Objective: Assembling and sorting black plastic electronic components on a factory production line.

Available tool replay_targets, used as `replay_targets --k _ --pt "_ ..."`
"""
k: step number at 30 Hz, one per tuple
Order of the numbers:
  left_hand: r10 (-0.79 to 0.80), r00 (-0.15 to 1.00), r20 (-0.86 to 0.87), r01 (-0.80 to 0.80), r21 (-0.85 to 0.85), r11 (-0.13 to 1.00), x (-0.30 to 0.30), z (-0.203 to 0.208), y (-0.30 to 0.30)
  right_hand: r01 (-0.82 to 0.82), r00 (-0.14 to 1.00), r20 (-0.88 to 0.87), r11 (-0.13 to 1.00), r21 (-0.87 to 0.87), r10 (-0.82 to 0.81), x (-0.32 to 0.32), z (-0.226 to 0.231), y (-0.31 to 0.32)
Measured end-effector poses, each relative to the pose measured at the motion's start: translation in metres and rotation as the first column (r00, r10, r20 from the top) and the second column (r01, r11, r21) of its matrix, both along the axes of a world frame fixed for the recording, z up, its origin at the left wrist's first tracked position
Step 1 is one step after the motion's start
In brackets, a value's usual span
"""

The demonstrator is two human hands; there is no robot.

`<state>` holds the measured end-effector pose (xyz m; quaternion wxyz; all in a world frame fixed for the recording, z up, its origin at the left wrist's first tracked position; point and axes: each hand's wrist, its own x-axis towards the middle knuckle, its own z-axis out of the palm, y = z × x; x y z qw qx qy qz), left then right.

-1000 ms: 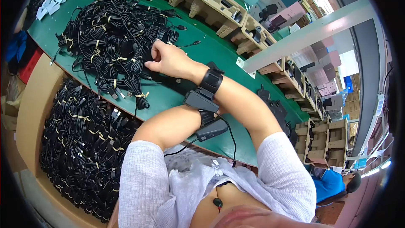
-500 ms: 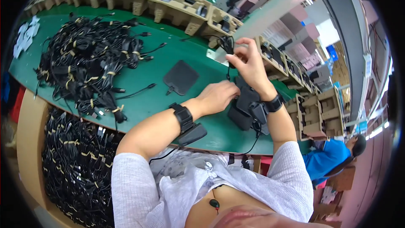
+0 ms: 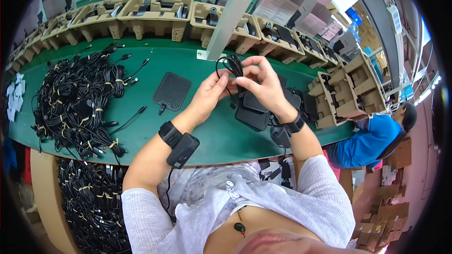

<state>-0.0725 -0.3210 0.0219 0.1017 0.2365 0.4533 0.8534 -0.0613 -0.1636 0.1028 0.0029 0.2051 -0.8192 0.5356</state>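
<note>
A coiled black cable [image 3: 235, 64] is held up over the green table between my two hands. My right hand [image 3: 264, 83] pinches the coil between thumb and fingers. Closed at the coil's lower left, my left hand [image 3: 211, 92] grips it by a lower part, its fingertips partly hidden. Below and behind my right hand lie several flat black pads [image 3: 252, 118], overlapping one another. A single black pad [image 3: 172, 91] with a short connector end lies flat to the left of my left hand.
A big heap of tied black cables [image 3: 77, 103] covers the table's left side. More cables fill a cardboard box [image 3: 49, 197] below the edge. Pulp trays [image 3: 155, 15] with black parts line the back. A metal post [image 3: 230, 21] stands behind my hands; a person in blue [image 3: 372, 138] sits right.
My left hand has left the black pads and come up to the cable, meeting my right hand. The view has turned, so the table and heap appear shifted left.
</note>
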Motion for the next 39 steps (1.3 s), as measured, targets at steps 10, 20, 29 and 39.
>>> replay_targets --k 10,20,29,39 --pt "-0.366 0.879 0.306 0.395 -0.036 0.918 0.000 -0.012 0.004 -0.029 0.617 -0.509 0.663 0.748 0.600 -0.012 -0.016 0.004" --pt "-0.258 0.920 0.297 0.259 0.034 0.965 0.006 -0.001 -0.002 0.247 0.684 -0.513 0.498 0.831 0.519 -0.002 0.026 0.039" --pt "-0.104 0.920 0.378 0.174 -0.155 0.972 -0.018 -0.018 -0.008 0.794 0.567 -0.818 0.203 0.573 0.094 -0.156 0.073 0.121" --pt "-0.156 0.895 0.417 0.205 -0.075 0.976 -0.022 -0.026 -0.011 0.811 0.565 -0.790 0.016 0.585 0.236 -0.207 0.060 0.139"
